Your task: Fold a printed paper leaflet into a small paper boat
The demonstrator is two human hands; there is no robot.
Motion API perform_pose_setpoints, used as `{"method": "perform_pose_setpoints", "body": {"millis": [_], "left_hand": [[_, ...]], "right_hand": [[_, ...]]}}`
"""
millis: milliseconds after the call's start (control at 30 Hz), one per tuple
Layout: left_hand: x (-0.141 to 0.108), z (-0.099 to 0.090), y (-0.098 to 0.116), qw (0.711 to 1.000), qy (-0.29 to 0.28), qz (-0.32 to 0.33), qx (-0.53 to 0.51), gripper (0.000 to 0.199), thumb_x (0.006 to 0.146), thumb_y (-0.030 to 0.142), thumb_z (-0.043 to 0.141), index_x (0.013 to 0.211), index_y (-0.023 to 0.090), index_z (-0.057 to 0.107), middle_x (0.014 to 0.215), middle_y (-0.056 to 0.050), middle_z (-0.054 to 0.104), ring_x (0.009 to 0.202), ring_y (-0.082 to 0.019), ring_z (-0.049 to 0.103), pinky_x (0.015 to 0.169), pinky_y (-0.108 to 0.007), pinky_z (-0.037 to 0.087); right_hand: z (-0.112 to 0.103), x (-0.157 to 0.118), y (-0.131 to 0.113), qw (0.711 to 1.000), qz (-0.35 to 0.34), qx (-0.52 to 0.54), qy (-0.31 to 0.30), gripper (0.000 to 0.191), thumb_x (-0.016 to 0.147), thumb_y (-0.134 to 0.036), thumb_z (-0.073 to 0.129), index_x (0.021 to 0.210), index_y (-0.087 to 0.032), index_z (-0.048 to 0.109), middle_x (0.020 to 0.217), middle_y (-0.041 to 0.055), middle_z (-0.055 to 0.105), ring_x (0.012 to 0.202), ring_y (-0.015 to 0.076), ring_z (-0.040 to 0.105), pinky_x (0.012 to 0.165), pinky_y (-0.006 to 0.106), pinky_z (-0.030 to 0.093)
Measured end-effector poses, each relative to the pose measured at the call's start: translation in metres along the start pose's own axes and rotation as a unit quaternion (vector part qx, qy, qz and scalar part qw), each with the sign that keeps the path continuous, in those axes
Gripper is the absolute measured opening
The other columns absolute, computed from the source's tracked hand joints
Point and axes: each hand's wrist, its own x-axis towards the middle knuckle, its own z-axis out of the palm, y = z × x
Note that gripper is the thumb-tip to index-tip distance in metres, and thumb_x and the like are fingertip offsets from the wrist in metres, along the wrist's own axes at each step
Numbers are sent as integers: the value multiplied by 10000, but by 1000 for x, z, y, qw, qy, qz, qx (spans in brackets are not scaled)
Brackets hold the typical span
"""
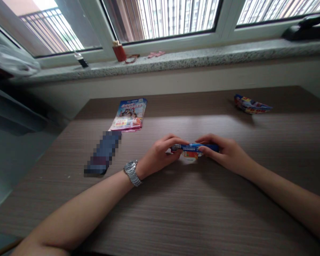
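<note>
A partly folded printed flyer (191,147), blue along its top edge with a red, yellow and white part below, is between my two hands above the table. My left hand (165,149), with a silver watch (132,172) on its wrist, pinches the flyer's left end. At the right end, my right hand (220,151) grips it with the thumb on the near side and the fingers behind. Farther back on the right rests another flyer (252,105), folded into a boat-like shape. A stack of colourful flyers (129,114) lies at the back left.
Left of my hands lies a blurred-out dark, flat object (102,154) on the wooden table (160,213). Along the stone windowsill (197,57) stand a red lighter-like item (119,51), a small black-and-clear item (81,60) and a black object (308,28).
</note>
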Motion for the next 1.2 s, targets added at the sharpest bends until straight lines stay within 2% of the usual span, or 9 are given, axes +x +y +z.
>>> {"method": "perform_pose_setpoints", "body": {"millis": [133, 233, 333, 567, 900, 1200], "left_hand": [[0, -1, 7, 999, -13, -20, -21, 277, 921, 147, 608, 1194, 177, 645, 1101, -84, 662, 1001, -162, 639, 881, -291, 525], [0, -1, 12, 997, -14, -67, -42, 267, 963, 247, 601, 1220, 179, 631, 1128, -79, 690, 1008, -158, 657, 866, -266, 519], [0, 1, 15, 994, -7, -100, -52, 226, 981, 290, 585, 1157, 169, 658, 1078, -62, 724, 947, -143, 677, 834, -240, 520], [2, 4, 13, 994, -1, -99, -45, 189, 967, 265, 608, 1112, 166, 678, 1042, -48, 736, 932, -138, 680, 829, -238, 522], [1, 5, 16, 996, 6, -87, -23, 158, 950, 236, 620, 1072, 162, 688, 1008, -51, 738, 899, -139, 682, 824, -247, 529], [4, 8, 26, 990, 5, -132, -53, 197, 966, 323, 603, 1009, 156, 698, 955, -41, 732, 871, -141, 672, 779, -231, 503]], "right_hand": [[2, 0, -4, 1000, -7, -6, 4, 244, 929, -414, 610, 1068, -229, 685, 973, 38, 771, 856, 200, 716, 766, 321, 558], [2, -1, -6, 1000, -11, -16, 11, 224, 927, -395, 616, 1046, -221, 691, 953, 36, 773, 832, 196, 716, 740, 308, 559], [3, -2, -6, 999, -29, -36, 18, 205, 923, -376, 628, 1039, -221, 695, 952, 34, 770, 822, 190, 711, 742, 304, 557], [3, -2, -9, 999, -35, -37, 12, 190, 929, -368, 620, 1043, -233, 690, 965, 39, 770, 822, 197, 711, 759, 328, 566], [5, -2, -18, 1000, 8, -3, 2, 242, 945, -425, 586, 979, -223, 715, 906, 33, 767, 800, 197, 707, 730, 303, 550], [7, -5, -20, 999, -28, -32, 16, 203, 950, -392, 584, 959, -236, 714, 895, 45, 769, 785, 213, 702, 708, 331, 546]]}}
